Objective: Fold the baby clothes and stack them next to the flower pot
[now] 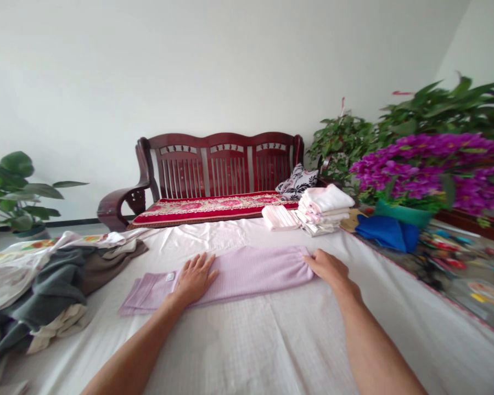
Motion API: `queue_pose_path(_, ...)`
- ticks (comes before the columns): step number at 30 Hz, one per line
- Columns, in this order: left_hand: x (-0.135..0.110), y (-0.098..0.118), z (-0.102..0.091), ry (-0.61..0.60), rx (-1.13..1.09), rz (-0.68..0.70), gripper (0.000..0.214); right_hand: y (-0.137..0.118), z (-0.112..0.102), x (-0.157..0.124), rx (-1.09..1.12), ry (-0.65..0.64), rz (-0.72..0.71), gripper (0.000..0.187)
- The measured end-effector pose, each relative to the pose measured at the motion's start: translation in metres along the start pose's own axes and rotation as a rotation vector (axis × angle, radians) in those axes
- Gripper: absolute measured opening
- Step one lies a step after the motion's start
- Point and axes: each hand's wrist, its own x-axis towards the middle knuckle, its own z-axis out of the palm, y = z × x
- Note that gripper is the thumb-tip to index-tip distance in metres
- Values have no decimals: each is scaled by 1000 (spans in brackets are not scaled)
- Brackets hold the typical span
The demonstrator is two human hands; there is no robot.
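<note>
A lilac ribbed garment point(251, 271) lies folded lengthwise into a long strip on the white cloth point(239, 351) in front of me. My left hand point(195, 278) rests flat on it with the fingers spread, just right of a small white tag point(170, 276). At the strip's right end, my right hand point(328, 269) pinches the edge between thumb and fingers, and the fabric puckers there. What kind of garment it is, I cannot tell from the folded shape.
Crumpled clothes point(61, 280) are heaped at the left. Folded white clothes point(325, 206) are stacked at the back right beside a folded pink-white piece point(279, 218). Blue fabric point(385, 231), purple flowers point(428, 164) and small clutter lie right. A wooden bench point(224, 164) stands behind.
</note>
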Motion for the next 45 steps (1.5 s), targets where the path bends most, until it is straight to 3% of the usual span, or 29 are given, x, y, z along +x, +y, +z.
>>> queue_pose_path(5,0,0,0,1,13,-7,58,14,5,11,58,45,33,33)
queue_pose_path(10,0,0,0,2,18,4,58,31,8,18,98,95,61,35)
queue_pose_path(13,1,-1,1,10,14,6,58,23,4,12,86,154,28,47)
queue_pose_path(17,1,-1,2,8,17,9,58,3,-1,-1,-4,91,11,61)
queue_pose_path(24,-2,4,-4,-10,-18,-19,58,-27,12,-13,-126,127,-59,53)
queue_pose_path(33,-4,3,-11,-30,-160,-11,62,9,15,17,-48,129,-32,59)
queue_pose_path(37,-18,-17,-29,20,-208,7,55,15,15,15,16,169,-21,67)
queue_pose_path(41,-45,-60,-51,141,-95,-187,38,10,11,10,-11,312,20,69)
queue_pose_path(45,-65,-100,-55,99,-36,-454,32,-10,16,5,-162,491,-251,55)
